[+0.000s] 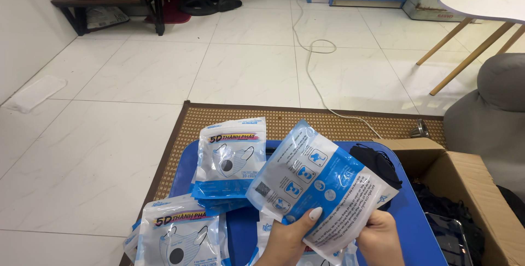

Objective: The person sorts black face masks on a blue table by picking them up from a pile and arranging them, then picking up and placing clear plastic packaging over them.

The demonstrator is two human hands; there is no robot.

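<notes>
Blue-and-white mask pouch (314,186) tilts above the blue tray (421,228), back side up. Left hand (287,241) pinches its lower edge. Right hand (380,238) grips its lower right corner.

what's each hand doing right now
Left hand: closed on the blue-and-white mask pouch, thumb on top.
Right hand: gripping the same pouch's lower edge.
</notes>
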